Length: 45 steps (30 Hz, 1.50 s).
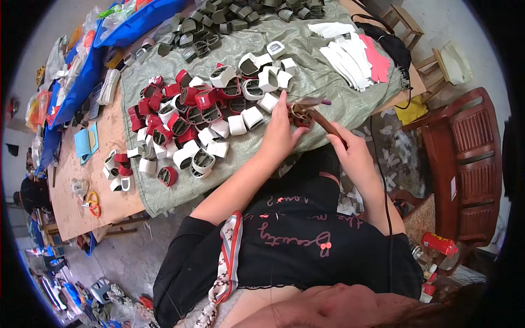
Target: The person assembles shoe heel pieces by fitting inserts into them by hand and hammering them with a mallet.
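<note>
My left hand [280,131] is closed around the edge of a small dark red and brown hollow piece [301,118], with the thumb below it and the fingers to its left. My right hand [351,151] grips a tool with a long brown handle [328,127]. The handle's far end meets the piece; what working end it has there, I cannot tell. A thin metal blade-like strip with a purple tip [326,102] shows just above. Left of my left hand lies a pile of red and white hollow pieces [205,99].
A green woven sheet [180,198] covers much of the table. It bears dark green pieces [235,24], white strips [344,64] and pink strips [377,60]. Orange scissors [94,205] lie on the bare wood. Blue trays [54,131] line the far side; a wooden chair [465,169] stands right.
</note>
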### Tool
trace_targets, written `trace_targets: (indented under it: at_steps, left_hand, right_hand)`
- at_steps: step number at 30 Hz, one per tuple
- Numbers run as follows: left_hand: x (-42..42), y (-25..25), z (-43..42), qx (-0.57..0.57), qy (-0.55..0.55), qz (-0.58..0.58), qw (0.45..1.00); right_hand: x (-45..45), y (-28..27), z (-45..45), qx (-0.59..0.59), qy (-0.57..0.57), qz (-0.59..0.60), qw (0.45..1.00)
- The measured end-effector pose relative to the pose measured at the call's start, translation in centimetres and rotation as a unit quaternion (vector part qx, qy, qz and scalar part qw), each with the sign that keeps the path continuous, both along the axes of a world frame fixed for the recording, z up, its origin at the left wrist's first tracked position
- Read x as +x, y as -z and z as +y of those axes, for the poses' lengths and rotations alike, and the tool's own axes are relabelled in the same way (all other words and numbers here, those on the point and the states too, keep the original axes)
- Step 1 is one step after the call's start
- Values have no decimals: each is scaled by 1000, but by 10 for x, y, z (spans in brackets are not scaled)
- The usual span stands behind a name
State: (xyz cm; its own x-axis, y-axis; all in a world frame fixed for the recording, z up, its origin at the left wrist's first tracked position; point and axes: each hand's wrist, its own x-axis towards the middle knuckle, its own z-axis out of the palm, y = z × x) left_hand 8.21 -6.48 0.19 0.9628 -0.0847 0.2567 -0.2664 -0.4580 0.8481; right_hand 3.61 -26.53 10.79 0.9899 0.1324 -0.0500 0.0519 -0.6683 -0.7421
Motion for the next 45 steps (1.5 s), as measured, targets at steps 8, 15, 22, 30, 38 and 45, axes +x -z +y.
trace_targets:
  at_steps: [8,15,22,30,38,45]
  left_hand:
    - [-2,-9,-1,-33,25,11,999]
    - [4,-7,6,12,40,-32,999]
    - [-2,-19,16,-192,53,90,976]
    - [-15,-20,16,-157,87,46,983]
    - [-8,-19,14,-547,108,380,738]
    - [-3,-24,14,-562,131,413,704]
  right_hand:
    - [-5,42,-16,246,98,-69,962]
    - [-12,45,-12,407,143,20,902]
    - [-23,62,-12,424,163,40,890]
    - [-30,100,-14,339,155,70,925]
    - [-37,100,-21,343,171,70,921]
    - [-36,99,-19,319,165,46,932]
